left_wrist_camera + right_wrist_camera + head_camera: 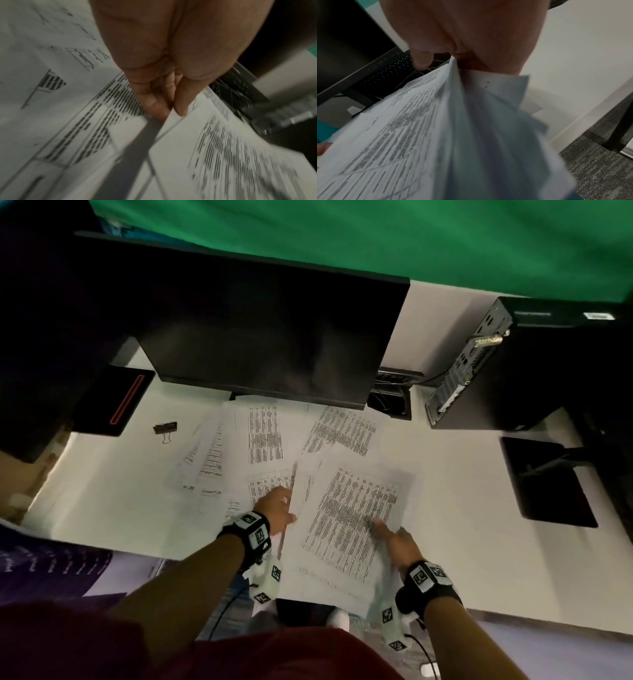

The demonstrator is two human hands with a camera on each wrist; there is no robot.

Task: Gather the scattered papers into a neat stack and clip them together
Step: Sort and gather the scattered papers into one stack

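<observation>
Several printed sheets form a loose bundle of papers [346,525] held tilted over the white desk's near edge. My left hand [277,508] pinches the bundle's left edge, thumb on top and fingers beneath, as the left wrist view shows on the papers [223,148]. My right hand [394,539] grips the bundle's right edge, with the sheets fanning out from it [471,135]. More scattered sheets [267,436] lie flat on the desk under the monitor. A black binder clip [165,429] lies alone at the desk's left.
A dark monitor [274,337] stands at the back above the sheets. A black box with a red stripe [114,400] sits at the left, a computer tower [513,364] at the right, and a black stand base [548,484] near the right edge of the white desk [462,508].
</observation>
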